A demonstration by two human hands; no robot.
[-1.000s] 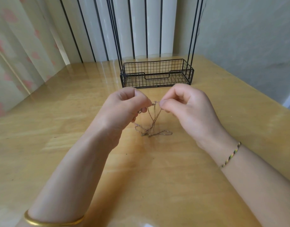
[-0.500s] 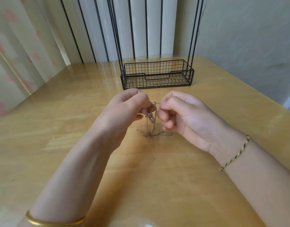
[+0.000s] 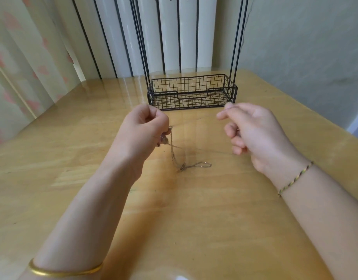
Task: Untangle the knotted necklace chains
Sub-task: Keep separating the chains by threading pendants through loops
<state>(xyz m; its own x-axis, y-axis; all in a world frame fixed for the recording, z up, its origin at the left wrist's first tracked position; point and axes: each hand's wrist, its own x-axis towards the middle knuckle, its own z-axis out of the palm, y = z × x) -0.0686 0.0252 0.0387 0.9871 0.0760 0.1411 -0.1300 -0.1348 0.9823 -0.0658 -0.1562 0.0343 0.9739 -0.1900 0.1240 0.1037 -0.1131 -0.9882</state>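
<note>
Where light glares off it, bench [image 3: 73,158]: pale varnished wood.
Wire basket [image 3: 192,91]: black, at the far edge.
Left hand [image 3: 143,128]: fingers curled, pinching the chains.
Right hand [image 3: 255,134]: well apart — pinching a faint strand.
Necklace chains [image 3: 181,167]: hanging from left hand, knot and loop on bench.

The person's hands, pinched close together over the knot a second ago, have drawn apart above the tabletop [image 3: 73,158]. The right hand [image 3: 257,134] has swung out to the right, and the left hand [image 3: 143,128] has shifted slightly left, opening a wide gap between them. The necklace chains [image 3: 175,156], earlier bunched between the fingertips, now hang in a cluster from the left hand alone, while faint, thin strands stretch sideways across the gap towards the right hand's fingers. The loop [image 3: 204,164] lying on the wood has spread out further right.
</note>
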